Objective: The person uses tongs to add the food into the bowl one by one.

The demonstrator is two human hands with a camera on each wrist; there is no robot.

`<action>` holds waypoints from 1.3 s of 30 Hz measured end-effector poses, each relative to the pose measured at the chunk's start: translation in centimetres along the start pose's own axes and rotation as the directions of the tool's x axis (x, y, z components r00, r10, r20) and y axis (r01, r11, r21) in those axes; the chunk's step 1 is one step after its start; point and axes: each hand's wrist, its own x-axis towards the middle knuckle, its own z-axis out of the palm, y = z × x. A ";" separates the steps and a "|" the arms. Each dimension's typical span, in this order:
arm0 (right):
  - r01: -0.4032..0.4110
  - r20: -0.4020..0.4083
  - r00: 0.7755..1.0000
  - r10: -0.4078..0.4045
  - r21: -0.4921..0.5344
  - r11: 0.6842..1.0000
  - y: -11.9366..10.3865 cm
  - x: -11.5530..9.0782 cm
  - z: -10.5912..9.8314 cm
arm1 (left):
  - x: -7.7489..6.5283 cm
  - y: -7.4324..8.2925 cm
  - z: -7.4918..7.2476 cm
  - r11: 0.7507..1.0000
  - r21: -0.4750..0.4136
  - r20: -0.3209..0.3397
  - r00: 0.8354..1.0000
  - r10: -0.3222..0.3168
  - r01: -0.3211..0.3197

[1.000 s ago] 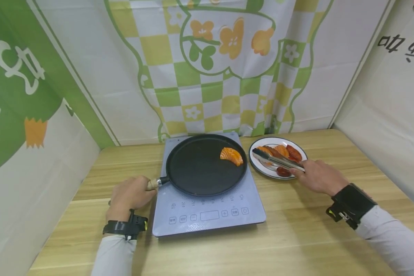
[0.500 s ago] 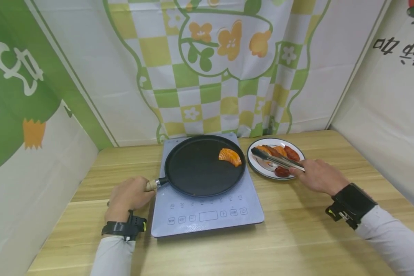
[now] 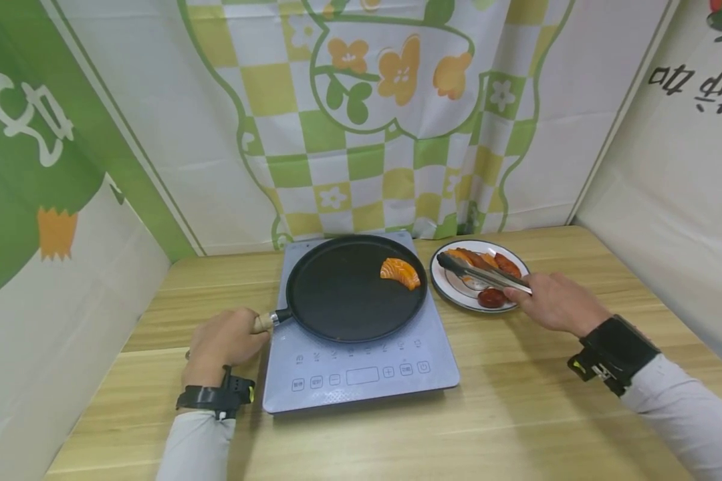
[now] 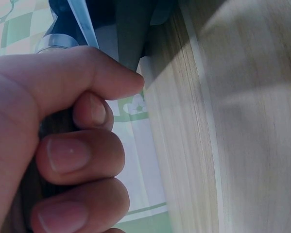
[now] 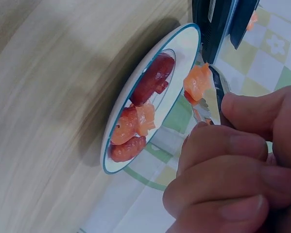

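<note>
My left hand (image 3: pixel 224 342) grips the light-coloured handle (image 3: pixel 263 323) of a flat black frying pan (image 3: pixel 343 294). A curved orange salmon slice (image 3: pixel 400 273) lies on the pan's right side. With curled fingers, my right hand (image 3: pixel 564 302) holds metal tongs (image 3: pixel 496 276) with dark tips over a white plate (image 3: pixel 454 295). In the right wrist view, an orange salmon piece (image 5: pixel 197 81) shows at the tongs, apparently between their arms, above the plate's rim. Dark red sausages (image 5: pixel 154 80) and more orange pieces (image 5: pixel 145 118) lie on the plate. Part of the food is hidden behind the tongs in the head view.
The pan stands on a grey induction cooker (image 3: pixel 361 401) with touch buttons along its front. Around it is a wooden table (image 3: pixel 517 414). A checked, flowered curtain (image 3: pixel 361 167) hangs at the back, and a printed white sheet (image 3: pixel 668 200) hangs on the right.
The tongs and my right hand have shifted slightly up over the plate. The left hand, pan and salmon slice in it stay put, with only a slight shift of the head view.
</note>
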 end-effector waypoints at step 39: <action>0.040 -0.022 0.999 -0.041 -0.029 0.999 -1.8 -0.7 -2.2 | 0.0 0.0 0.0 1.000 -0.019 -0.010 1.000 0.008 -0.008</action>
